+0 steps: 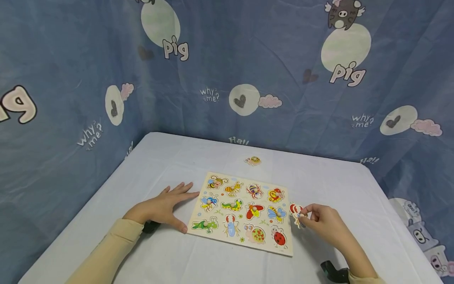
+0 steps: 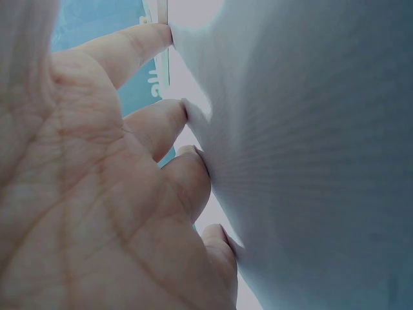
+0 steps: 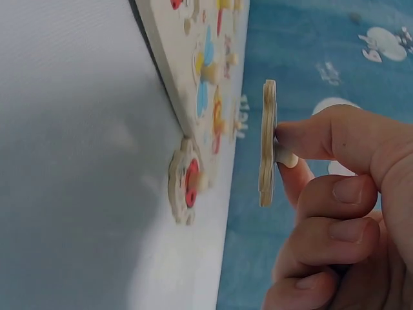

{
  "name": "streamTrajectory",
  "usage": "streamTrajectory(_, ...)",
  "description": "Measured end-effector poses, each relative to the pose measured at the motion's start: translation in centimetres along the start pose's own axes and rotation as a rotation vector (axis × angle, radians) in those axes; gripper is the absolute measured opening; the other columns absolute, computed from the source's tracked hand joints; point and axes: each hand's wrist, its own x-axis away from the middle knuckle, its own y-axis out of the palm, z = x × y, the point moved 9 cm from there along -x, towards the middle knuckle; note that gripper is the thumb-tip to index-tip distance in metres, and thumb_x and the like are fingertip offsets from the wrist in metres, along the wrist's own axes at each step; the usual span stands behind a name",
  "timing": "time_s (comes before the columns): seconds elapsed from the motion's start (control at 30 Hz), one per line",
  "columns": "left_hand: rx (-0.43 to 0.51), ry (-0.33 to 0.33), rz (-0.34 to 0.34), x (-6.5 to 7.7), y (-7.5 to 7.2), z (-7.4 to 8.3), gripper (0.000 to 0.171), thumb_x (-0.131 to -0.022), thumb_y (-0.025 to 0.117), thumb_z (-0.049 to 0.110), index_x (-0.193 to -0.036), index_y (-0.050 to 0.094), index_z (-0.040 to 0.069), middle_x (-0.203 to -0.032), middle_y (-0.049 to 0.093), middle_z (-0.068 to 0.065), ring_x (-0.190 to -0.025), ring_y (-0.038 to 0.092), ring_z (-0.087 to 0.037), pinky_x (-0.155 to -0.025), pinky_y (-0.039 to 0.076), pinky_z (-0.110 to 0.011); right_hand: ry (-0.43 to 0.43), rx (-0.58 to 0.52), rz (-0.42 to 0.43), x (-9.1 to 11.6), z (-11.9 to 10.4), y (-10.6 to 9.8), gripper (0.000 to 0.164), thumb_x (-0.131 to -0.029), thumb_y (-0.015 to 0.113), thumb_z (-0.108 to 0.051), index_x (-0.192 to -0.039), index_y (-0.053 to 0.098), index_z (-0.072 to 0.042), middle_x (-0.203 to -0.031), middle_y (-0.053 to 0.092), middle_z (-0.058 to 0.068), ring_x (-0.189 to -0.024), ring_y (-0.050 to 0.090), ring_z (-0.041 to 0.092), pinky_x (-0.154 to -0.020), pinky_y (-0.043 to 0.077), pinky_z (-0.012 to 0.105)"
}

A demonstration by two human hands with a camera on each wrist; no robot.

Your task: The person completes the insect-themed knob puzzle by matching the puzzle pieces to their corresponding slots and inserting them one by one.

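My right hand [image 1: 320, 223] pinches a puzzle piece [image 3: 268, 142] by its small knob, between thumb and finger. That bug-shaped wooden piece is edge-on in the right wrist view, raised to the right of the puzzle board [image 1: 239, 245]. Another piece, a red bug [image 3: 187, 184] with a knob, lies on the table close to the board's side. My left hand [image 1: 166, 207] rests spread at the board's left edge, index finger and thumb right at it. In the left wrist view its fingertips [image 2: 181, 110] press on the white cloth. Insect pictures in rows cover the board, several with knobs.
A yellow snail piece [image 1: 253, 161] lies beyond the board's far edge. The table [image 1: 170, 157] has a white cloth, and a blue printed curtain [image 1: 227, 59] hangs behind and at both sides. A dark device [image 1: 333, 272] is worn at the right wrist.
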Motion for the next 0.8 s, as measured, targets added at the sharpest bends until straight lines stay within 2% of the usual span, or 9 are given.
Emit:
streamTrajectory(0.3, 0.006, 0.007, -0.003, 0.0, 0.1, 0.0, 0.117, -0.057, 0.087, 0.068, -0.156, 0.037, 0.031, -0.17, 0.013, -0.006, -0.157, 0.005, -0.039, -0.119, 0.002, -0.072, -0.068, -0.047, -0.048, -1.0, -2.0, 1.7, 0.014, -0.085, 0.076, -0.019, -0.093, 0.07, -0.011, -0.061, 0.048, -0.004, -0.054, 0.041, 0.007, -0.047, 0.033, 0.021)
streamTrajectory(0.8, -0.003, 0.01, 0.003, 0.1, -0.2, 0.1, 0.117, -0.057, 0.086, 0.069, -0.156, 0.036, 0.031, -0.17, 0.013, -0.007, -0.157, 0.005, -0.039, -0.119, 0.003, -0.072, -0.183, -0.027, -0.093, -2.3, -6.2, 3.7, 0.007, -0.085, 0.075, -0.019, -0.09, 0.07, -0.017, -0.058, 0.047, -0.006, -0.051, 0.04, 0.006, -0.044, 0.032, 0.021)
